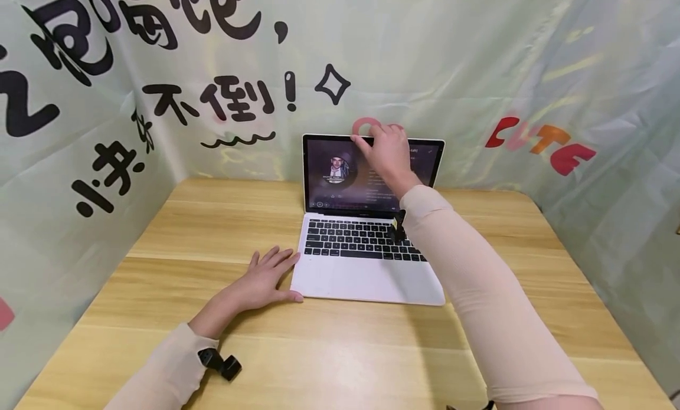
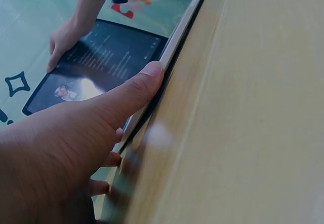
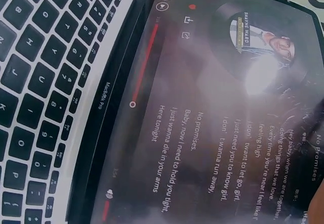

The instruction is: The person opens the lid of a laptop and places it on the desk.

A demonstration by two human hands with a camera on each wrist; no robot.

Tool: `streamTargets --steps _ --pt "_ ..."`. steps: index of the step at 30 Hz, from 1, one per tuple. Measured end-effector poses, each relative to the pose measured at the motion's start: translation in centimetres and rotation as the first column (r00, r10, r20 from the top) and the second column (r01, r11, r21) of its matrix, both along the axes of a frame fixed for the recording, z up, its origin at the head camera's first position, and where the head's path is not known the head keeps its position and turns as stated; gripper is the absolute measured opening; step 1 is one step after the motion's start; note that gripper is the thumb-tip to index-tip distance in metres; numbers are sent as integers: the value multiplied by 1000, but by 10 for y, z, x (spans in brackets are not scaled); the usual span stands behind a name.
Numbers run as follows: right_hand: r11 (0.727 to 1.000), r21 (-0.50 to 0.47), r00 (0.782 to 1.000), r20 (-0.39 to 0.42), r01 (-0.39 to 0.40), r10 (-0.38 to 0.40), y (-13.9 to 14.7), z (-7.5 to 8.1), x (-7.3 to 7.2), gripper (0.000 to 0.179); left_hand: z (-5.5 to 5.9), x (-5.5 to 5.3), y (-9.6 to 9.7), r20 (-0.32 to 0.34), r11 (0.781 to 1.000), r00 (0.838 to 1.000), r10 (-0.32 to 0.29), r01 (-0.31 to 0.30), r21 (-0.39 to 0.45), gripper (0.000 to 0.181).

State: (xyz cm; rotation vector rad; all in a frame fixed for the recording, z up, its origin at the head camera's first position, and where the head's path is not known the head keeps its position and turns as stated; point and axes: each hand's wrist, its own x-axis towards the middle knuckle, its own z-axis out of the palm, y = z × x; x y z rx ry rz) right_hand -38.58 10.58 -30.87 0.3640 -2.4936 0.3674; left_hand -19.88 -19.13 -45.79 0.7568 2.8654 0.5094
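A silver laptop stands open on the table, its lit screen showing a music player with lyrics and a round cover picture. My right hand grips the middle of the lid's top edge, thumb on the screen side and fingers over the rim. The forearm crosses in front of the screen's right part and the keyboard. At the laptop's front left corner lies my left hand, fingers spread along its left side and thumb against the front edge.
The wooden table carries the laptop near its middle. Behind and on both sides hangs a pale green cloth with black characters and coloured letters, close behind the lid. A black wrist camera sits on the left sleeve.
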Motion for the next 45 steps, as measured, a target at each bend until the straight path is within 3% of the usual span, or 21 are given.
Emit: streamTargets --steps 8,13,37,45 --pt "997 39 996 64 62 -64 -1 3 -6 52 -2 0 2 -4 1000 1000 -12 12 12 105" --pt "997 49 996 55 66 -69 -3 3 -4 53 -2 1 1 -3 1000 1000 0 0 10 105" --pt "996 52 997 9 -78 78 19 6 35 54 2 5 1 -7 1000 1000 -4 4 13 102" --pt "991 28 990 -46 -129 130 38 7 47 48 5 3 1 -5 1000 1000 -10 10 1 103"
